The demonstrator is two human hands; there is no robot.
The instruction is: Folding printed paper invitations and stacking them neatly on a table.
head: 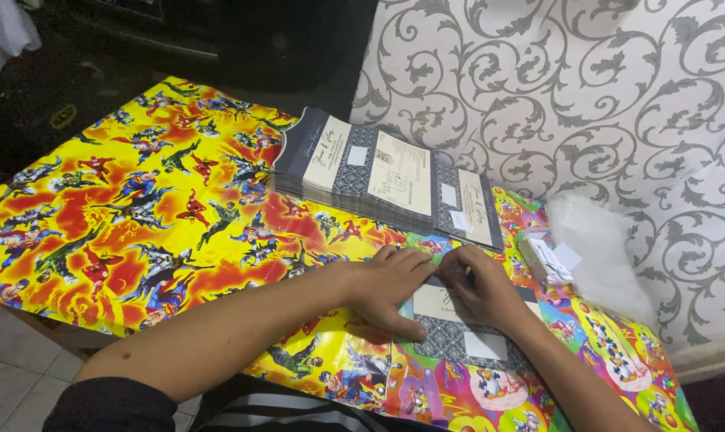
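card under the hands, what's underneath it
The grey patterned card lies on the colourful cartoon table cover. Both hands, left and right, hide its upper part.

A flat card [458, 332] with a dark grey patterned face, a cream panel and a white label lies on the bright cartoon-print table cover at the near edge, its upper end covered by both hands

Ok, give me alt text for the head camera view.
Two bare hands, left hand and right hand, press on a grey patterned card lying on a bright cartoon-print table cover. A stack of matching cards and clear plastic sleeves sit behind.
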